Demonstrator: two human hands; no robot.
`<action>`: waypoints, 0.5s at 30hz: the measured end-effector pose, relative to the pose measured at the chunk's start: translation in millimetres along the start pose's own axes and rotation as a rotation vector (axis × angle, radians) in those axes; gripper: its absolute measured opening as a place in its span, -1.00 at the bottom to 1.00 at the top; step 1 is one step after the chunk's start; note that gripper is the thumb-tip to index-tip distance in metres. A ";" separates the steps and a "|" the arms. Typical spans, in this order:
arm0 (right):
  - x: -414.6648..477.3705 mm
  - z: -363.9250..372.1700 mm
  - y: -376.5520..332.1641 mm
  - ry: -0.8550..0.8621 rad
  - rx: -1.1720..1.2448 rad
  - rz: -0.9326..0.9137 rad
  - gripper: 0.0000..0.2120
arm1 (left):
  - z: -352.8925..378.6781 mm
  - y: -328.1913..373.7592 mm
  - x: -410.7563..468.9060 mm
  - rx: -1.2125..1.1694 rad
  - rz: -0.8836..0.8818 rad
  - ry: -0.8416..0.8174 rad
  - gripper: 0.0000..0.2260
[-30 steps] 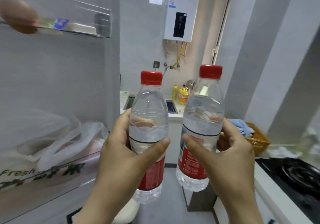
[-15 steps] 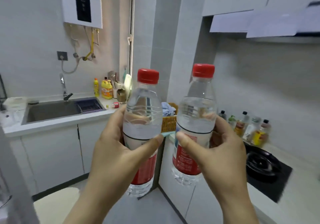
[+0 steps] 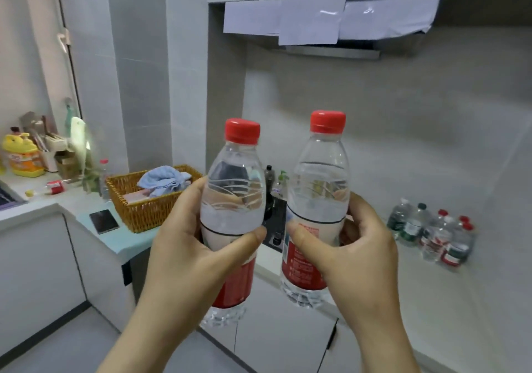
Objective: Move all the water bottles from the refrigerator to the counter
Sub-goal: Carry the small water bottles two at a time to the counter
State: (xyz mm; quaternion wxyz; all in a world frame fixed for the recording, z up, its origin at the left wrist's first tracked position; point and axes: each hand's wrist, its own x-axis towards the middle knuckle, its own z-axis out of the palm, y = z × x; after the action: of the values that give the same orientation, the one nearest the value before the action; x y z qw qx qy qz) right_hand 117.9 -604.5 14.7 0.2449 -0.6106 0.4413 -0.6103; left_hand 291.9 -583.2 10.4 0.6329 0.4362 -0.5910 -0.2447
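Bottles in hands, counter now ahead

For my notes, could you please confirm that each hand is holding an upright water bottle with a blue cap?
Not quite: the caps are red, not blue. In the head view the left hand holds the left bottle and the right hand the right bottle, both upright.

2 bare hands, bare forearms.
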 end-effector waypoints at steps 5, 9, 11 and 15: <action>29.7 -46.5 22.0 0.069 -0.046 -0.001 -0.60 | 59.7 -6.6 23.8 -0.014 0.037 -0.051 -0.44; 49.8 -86.1 41.6 0.122 -0.077 0.014 -0.57 | 109.5 -12.2 37.7 -0.041 0.039 -0.107 -0.52; 57.8 -104.4 51.3 0.151 -0.095 0.022 -0.55 | 132.5 -15.3 42.8 -0.058 0.034 -0.135 -0.51; 71.3 -135.4 70.1 0.206 -0.139 0.062 -0.54 | 173.1 -21.5 54.1 -0.103 0.030 -0.211 -0.54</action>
State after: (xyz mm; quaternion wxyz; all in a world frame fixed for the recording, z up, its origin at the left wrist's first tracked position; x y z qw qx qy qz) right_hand -38.7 -666.2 12.1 0.1742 -0.5462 0.5238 -0.6300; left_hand 139.7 -684.1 7.5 0.5924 0.3658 -0.6475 -0.3099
